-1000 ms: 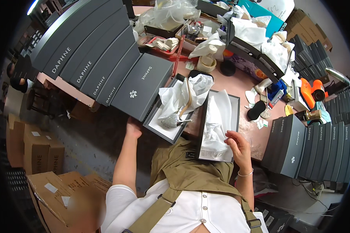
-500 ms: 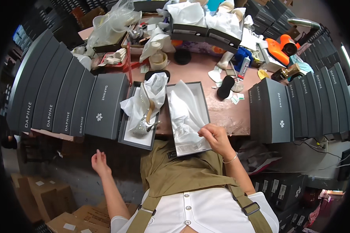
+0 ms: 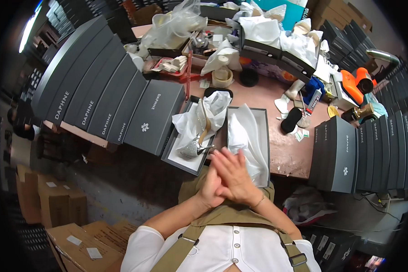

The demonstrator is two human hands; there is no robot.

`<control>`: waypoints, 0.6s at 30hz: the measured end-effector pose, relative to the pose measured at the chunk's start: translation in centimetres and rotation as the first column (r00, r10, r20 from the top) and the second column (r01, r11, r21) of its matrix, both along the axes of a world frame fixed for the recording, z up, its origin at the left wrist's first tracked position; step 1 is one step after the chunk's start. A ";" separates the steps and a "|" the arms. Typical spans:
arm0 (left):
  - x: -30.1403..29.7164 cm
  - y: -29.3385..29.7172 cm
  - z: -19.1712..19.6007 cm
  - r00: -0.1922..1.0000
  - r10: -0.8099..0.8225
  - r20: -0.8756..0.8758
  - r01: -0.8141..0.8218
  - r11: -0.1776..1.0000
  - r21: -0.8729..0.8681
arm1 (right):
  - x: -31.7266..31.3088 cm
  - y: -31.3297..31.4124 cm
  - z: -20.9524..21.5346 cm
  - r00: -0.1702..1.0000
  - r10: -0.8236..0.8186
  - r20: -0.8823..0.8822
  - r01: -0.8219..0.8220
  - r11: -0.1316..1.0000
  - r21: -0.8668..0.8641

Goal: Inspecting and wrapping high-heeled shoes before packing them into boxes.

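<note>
Palm to palm, my left hand (image 3: 208,189) and my right hand (image 3: 238,179) meet in front of my apron. The right one's fingers are stretched out and spread, with no object visible in it. It partly covers the left fingers, which look flat. Just beyond the hands lies a silver, glittery high-heeled shoe (image 3: 191,149) on white tissue paper (image 3: 221,104) in an open dark grey shoebox part (image 3: 176,162). Beside it, a second dark grey box part (image 3: 268,145) contains white tissue (image 3: 246,136); the right fingertips are close to its near left corner.
Closed grey shoeboxes (image 3: 155,119) stand in a row at the left, and more shoeboxes (image 3: 341,156) at the right. A tape roll (image 3: 222,78), a black oval pad (image 3: 291,120), a glue tube (image 3: 313,101) and an orange heat gun (image 3: 352,87) lie farther back. Cardboard cartons (image 3: 83,242) sit low left.
My hands, apart before, have come together in the middle. The right hand has left the tissue-filled box part. The whole view has swung, so the table appears farther right.
</note>
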State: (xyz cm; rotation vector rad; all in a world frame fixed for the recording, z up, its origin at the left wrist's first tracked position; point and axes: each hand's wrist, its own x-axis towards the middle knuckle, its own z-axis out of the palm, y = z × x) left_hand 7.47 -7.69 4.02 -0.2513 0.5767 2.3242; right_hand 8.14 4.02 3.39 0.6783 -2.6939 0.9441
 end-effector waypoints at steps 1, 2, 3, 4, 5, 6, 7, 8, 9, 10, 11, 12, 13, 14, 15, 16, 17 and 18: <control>0.2 -0.3 0.7 0.999 -0.047 -0.018 0.045 0.996 -0.082 | -0.3 0.6 -0.5 0.999 -0.039 -0.014 0.040 0.998 0.056; 1.2 -1.0 -0.4 0.966 -0.179 -0.186 0.153 0.977 -0.147 | -1.2 2.3 -1.8 0.996 -0.080 0.032 0.081 0.996 -0.021; 2.5 -1.0 -0.4 0.980 -0.073 -0.187 0.059 0.995 -0.079 | -2.2 4.8 -2.8 0.988 -0.132 0.079 0.139 0.986 -0.088; 2.2 -1.7 1.1 0.866 -0.180 -0.466 0.083 0.972 -0.222 | -2.6 6.9 -3.1 0.976 -0.146 0.158 0.167 0.978 -0.127; 2.1 -2.7 2.2 0.672 -0.296 -0.679 0.049 0.932 -0.358 | -2.9 7.6 -2.8 0.959 -0.145 0.242 0.188 0.968 -0.165; 1.4 -2.9 1.9 0.566 -0.296 -0.769 -0.140 0.885 -0.444 | -3.1 7.1 -2.8 0.927 -0.192 0.321 0.265 0.943 -0.200; 0.3 -3.0 1.2 0.447 -0.318 -0.836 -0.335 0.807 -0.486 | -3.1 6.3 -2.7 0.887 -0.233 0.400 0.342 0.912 -0.227; -0.3 -3.0 0.1 0.329 -0.350 -0.877 -0.528 0.702 -0.478 | -3.1 5.8 -2.3 0.838 -0.262 0.478 0.410 0.880 -0.238; -1.1 -2.8 -1.5 0.403 -0.279 -0.872 -0.582 0.657 -0.479 | -3.4 5.8 -3.2 0.845 -0.279 0.456 0.343 0.937 -0.064; -1.3 -2.8 -2.7 0.495 -0.263 -0.828 -0.538 0.655 -0.530 | -3.5 5.9 -5.3 0.855 -0.293 0.429 0.270 0.956 0.116; -1.5 -2.8 -3.6 0.585 -0.255 -0.770 -0.481 0.656 -0.582 | -3.5 5.9 -7.5 0.861 -0.306 0.407 0.197 0.937 0.288; -1.7 -2.7 -2.8 0.566 -0.300 -0.768 -0.493 0.623 -0.607 | -3.3 5.4 -8.9 0.847 -0.372 0.379 0.295 0.923 0.247; -1.8 -2.2 -2.1 0.547 -0.345 -0.763 -0.506 0.589 -0.630 | -3.4 5.3 -9.8 0.836 -0.393 0.383 0.321 0.916 0.240; -1.6 -1.7 -2.6 0.554 -0.313 -0.772 -0.518 0.596 -0.613 | -3.6 5.4 -10.0 0.824 -0.414 0.387 0.345 0.908 0.236; -1.7 -1.9 -2.8 0.568 -0.328 -0.755 -0.484 0.609 -0.629 | -3.8 5.4 -10.1 0.811 -0.434 0.392 0.369 0.900 0.232; -1.8 -2.2 -3.0 0.581 -0.344 -0.738 -0.449 0.621 -0.643 | -3.8 5.6 -10.0 0.768 -0.427 0.478 0.393 0.903 0.175; -1.9 -2.3 -3.2 0.592 -0.358 -0.722 -0.411 0.636 -0.653 | -3.7 5.7 -10.1 0.792 -0.402 0.459 0.411 0.908 0.084; -1.6 -2.3 -4.0 0.706 -0.283 -0.650 -0.295 0.716 -0.632 | -3.3 5.7 -10.3 0.816 -0.378 0.438 0.424 0.906 -0.008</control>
